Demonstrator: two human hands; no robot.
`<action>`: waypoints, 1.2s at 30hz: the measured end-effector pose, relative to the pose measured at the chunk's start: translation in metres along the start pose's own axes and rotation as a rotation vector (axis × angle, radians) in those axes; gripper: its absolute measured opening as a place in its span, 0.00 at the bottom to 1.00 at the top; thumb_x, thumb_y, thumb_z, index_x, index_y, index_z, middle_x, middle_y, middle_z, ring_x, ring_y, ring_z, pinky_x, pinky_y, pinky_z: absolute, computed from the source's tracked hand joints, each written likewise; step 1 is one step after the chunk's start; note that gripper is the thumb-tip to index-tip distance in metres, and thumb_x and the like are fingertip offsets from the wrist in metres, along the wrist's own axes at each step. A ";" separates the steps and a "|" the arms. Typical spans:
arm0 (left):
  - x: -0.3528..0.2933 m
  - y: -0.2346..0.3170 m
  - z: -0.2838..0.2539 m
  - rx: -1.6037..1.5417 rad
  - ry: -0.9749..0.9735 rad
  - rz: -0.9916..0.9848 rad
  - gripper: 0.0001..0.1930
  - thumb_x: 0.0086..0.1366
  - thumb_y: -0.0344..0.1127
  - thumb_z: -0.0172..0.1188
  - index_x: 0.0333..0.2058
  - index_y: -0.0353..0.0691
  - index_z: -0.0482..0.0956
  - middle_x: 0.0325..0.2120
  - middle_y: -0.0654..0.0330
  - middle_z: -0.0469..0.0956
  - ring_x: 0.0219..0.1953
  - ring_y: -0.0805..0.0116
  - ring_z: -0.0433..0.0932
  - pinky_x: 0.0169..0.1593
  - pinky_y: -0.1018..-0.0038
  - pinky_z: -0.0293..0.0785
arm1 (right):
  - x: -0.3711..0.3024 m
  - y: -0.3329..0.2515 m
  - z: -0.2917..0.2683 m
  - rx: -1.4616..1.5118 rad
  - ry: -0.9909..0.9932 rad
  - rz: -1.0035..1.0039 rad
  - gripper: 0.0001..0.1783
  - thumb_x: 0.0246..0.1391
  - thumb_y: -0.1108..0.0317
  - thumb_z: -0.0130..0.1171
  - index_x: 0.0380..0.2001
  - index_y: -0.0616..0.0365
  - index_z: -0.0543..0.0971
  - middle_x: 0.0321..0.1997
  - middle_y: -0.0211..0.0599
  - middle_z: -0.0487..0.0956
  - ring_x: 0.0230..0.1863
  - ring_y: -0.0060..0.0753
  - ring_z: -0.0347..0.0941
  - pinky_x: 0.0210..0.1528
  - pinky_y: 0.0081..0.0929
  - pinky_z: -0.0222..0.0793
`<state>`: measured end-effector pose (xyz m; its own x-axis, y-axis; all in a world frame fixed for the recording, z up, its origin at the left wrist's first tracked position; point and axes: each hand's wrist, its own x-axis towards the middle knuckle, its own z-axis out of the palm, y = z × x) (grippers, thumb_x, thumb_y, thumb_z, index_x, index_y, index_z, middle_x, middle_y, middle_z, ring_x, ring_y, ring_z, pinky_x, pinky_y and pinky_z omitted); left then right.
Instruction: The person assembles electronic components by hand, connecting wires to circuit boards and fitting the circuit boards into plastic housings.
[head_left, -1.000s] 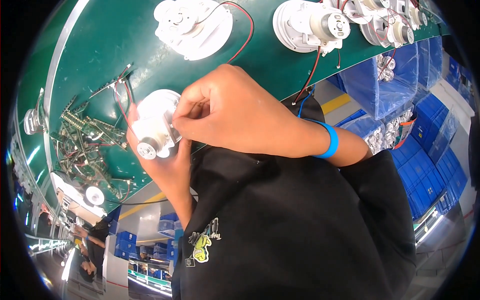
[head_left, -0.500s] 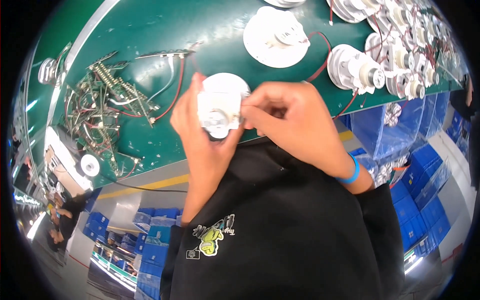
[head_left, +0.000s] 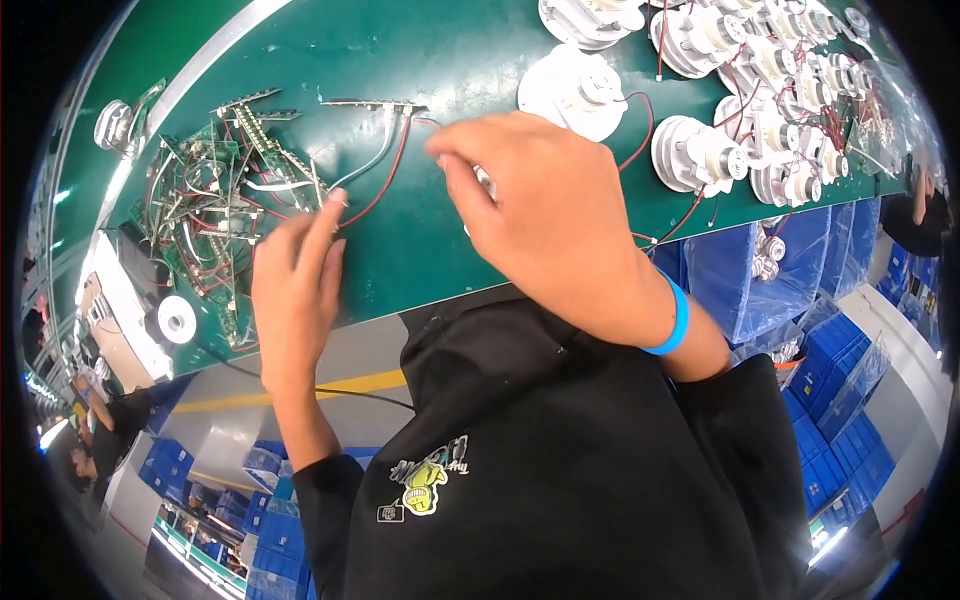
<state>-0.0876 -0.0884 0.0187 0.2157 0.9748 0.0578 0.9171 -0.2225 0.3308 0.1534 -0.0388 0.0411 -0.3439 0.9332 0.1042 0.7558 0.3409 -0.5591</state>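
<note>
My left hand (head_left: 298,285) reaches over the green bench with fingers stretched out. Its index fingertip is at the end of a pale wire (head_left: 365,168), which runs with a red wire (head_left: 393,170) from a narrow circuit board (head_left: 375,103). Whether the fingertip touches the wire I cannot tell. My right hand (head_left: 555,215), a blue band at its wrist, is curled palm down over the bench. Small white and grey bits of a white round unit (head_left: 483,180) show past its fingers; the hand hides the rest.
Tangled circuit boards and wires (head_left: 205,210) lie to the left, near a white spool (head_left: 177,320). One white round unit with a cylindrical back (head_left: 575,95) lies beyond my right hand; several more (head_left: 770,125) crowd the right. Blue bins (head_left: 720,270) stand below the bench edge.
My left hand has let go of the white round unit and moved left toward the wires. My right hand has shifted slightly left and now covers the unit.
</note>
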 end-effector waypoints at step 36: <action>0.063 0.049 -0.023 -1.467 0.043 -0.277 0.17 0.70 0.34 0.51 0.54 0.30 0.70 0.35 0.50 0.78 0.28 0.61 0.81 0.40 0.65 0.81 | 0.001 0.021 -0.033 0.312 0.396 -0.366 0.05 0.46 0.76 0.63 0.29 0.57 0.81 0.26 0.30 0.76 0.23 0.31 0.68 0.29 0.28 0.63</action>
<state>-0.0368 -0.0371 0.0601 0.0623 0.9875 -0.1450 -0.2241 0.1555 0.9621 0.1876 -0.0267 0.0567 -0.2716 0.7538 0.5983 0.4094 0.6531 -0.6371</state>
